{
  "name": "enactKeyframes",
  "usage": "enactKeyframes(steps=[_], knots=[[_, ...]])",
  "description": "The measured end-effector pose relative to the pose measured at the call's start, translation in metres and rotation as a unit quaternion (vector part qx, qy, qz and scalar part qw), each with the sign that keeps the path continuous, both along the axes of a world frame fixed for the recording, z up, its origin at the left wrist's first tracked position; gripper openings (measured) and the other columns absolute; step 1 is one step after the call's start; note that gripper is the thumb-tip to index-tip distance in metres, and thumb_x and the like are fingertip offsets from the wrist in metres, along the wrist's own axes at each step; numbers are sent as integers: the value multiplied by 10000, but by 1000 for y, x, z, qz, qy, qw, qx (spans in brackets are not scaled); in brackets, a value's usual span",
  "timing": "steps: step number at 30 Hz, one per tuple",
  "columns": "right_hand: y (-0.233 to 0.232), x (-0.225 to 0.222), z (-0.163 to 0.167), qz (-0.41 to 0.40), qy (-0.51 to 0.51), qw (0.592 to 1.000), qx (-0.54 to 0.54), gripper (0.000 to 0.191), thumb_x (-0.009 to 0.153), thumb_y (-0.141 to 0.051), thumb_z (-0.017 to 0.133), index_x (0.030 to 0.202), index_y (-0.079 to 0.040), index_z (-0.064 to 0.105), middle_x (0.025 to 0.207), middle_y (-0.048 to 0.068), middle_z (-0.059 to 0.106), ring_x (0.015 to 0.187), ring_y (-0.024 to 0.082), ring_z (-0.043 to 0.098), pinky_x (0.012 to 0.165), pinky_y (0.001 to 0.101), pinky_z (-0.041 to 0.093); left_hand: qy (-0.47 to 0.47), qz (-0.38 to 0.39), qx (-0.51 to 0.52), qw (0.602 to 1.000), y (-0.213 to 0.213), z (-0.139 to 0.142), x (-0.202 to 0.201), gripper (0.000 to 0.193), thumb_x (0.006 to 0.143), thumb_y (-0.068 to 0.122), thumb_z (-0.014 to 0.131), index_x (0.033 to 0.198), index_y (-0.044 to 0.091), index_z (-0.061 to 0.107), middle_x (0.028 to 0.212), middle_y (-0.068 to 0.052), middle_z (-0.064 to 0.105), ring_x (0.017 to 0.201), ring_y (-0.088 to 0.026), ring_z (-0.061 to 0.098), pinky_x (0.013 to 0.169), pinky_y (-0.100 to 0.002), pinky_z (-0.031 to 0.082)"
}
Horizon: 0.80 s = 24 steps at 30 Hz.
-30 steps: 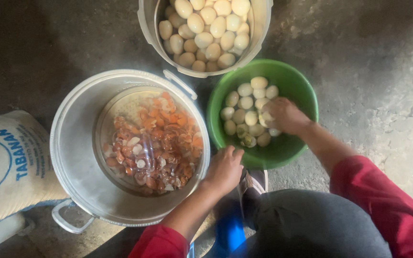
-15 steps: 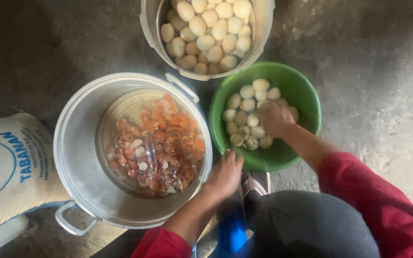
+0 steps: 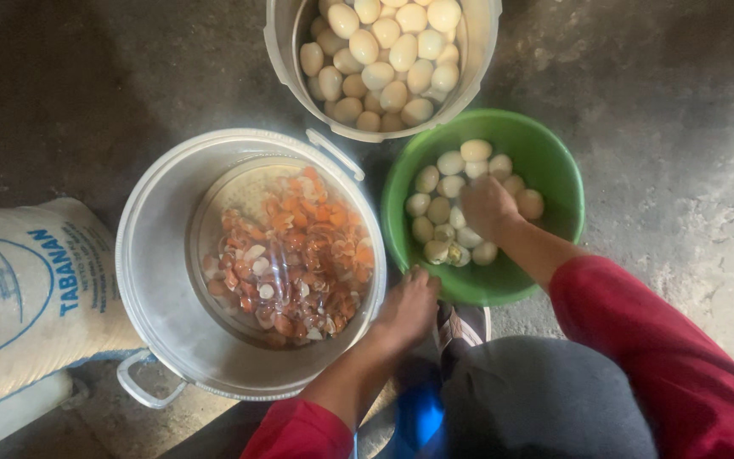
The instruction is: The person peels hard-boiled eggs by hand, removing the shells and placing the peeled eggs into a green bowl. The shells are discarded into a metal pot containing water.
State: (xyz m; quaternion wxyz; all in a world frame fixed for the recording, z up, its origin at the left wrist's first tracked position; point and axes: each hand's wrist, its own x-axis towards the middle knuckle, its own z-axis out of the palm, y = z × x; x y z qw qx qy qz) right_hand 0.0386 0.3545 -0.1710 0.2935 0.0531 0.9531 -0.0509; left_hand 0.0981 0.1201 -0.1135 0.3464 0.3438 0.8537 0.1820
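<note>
- Sack (image 3: 27, 297): white, blue print, lies at the far left on the concrete floor (image 3: 681, 127). It sits in the same place beside the pot as in the earlier frames.
- Pot (image 3: 159, 280): large, metal, with handles. Inside it stands a clear bowl (image 3: 214, 212) of orange and white eggshells (image 3: 299, 255). The heap looks unchanged from half a second ago.
- Left hand (image 3: 407, 308): rests on the near rim of the pot, between the pot and the green basin (image 3: 545, 161). Fingers curled together over the rim; whether they pinch anything cannot be told. Position on the rim is as before.
- Bucket (image 3: 477, 51): pale, at the top centre, filled with whole unpeeled eggs (image 3: 384, 51). No change noted.
- Green basin: stands right of the pot and just below the bucket, touching or nearly touching both. It holds pale peeled eggs (image 3: 439, 191), gathered in its left half.
- Right hand (image 3: 488, 204): down among the peeled eggs, fingers closed downward; what they grip is hidden under the hand. One second ago it lay nearer the right wall of the basin; it has since moved left, toward the middle of the egg pile.
- Red sleeves (image 3: 639, 340) cover both forearms; a grey-clad knee (image 3: 545, 408) fills the lower centre.
</note>
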Motion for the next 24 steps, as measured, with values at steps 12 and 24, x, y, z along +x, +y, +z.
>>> enactKeyframes(steps=[12,24], knots=[[32,0,31,11,-106,989,-101,328,977,-408,552,1179,-211,719,1105,81,751,1001,277,737,920,429,561,-11,-42,-55,998,3,11,-3,311,916,29,543,1212,-34,610,1362,-288,534,1285,-415,545,992,-465,518],[81,18,53,-119,23,986,-117,275,1030,-331,527,1209,-245,717,1033,114,776,949,299,740,880,419,576,113,-49,24,992,-11,-28,24,498,948,45,431,1430,-74,456,1499,-303,431,1463,-425,347,1192,-488,313]])
